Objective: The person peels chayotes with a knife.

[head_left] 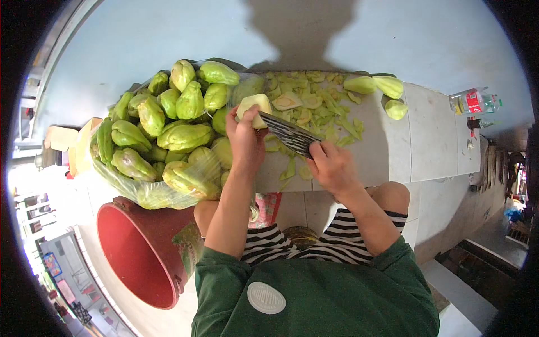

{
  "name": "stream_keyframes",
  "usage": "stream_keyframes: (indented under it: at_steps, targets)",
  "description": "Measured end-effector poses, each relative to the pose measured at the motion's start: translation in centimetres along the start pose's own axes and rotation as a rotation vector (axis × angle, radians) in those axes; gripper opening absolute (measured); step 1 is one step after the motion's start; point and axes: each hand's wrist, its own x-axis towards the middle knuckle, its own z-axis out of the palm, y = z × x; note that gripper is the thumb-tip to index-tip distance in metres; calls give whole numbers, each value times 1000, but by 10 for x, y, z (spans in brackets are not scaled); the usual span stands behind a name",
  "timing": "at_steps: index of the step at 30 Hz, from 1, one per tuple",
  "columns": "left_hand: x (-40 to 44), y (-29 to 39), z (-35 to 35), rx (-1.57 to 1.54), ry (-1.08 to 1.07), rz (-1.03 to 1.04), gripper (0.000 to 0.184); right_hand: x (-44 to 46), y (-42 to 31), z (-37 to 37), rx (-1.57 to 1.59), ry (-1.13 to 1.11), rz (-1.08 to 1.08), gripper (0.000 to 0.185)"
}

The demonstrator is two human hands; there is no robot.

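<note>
My left hand is closed around a peeled, pale chayote, held up over the tiled ledge. In my right hand is a knife with a broad, patterned blade. Its tip end reaches the near side of the chayote; whether it cuts in I cannot tell. The knife's handle is hidden inside my fist. Beneath and beyond lie many green peelings. A large clear plastic bag of unpeeled chayotes stands to the left. Several peeled chayotes rest at the right end of the peelings.
A red bucket lies tilted at the lower left, below the bag. Plastic bottles stand at the far right of the tiled ledge. A pale wall rises behind. A cardboard box is left of the bag.
</note>
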Motion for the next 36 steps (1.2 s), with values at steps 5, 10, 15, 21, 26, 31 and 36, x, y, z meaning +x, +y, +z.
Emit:
stream_keyframes:
  at_steps: [5,10,15,21,26,31,36]
  targets:
    - [-7,-2,10,78,164,130,52,-1,-7,1,-62,-20,-50,20]
    - [-3,-10,4,91,159,120,56,0,-11,1,-44,13,-109,19]
    - [-5,-13,2,97,128,91,57,0,-11,6,-54,26,-103,19]
    - [-11,-5,8,107,153,100,49,1,-10,9,-75,59,-72,17]
    - [-9,-4,3,31,37,112,46,1,-3,16,-105,46,-39,16]
    - [-20,8,11,91,70,64,40,2,6,25,-99,-40,119,17]
    - [-25,13,13,113,56,32,36,6,13,25,-85,-43,223,18]
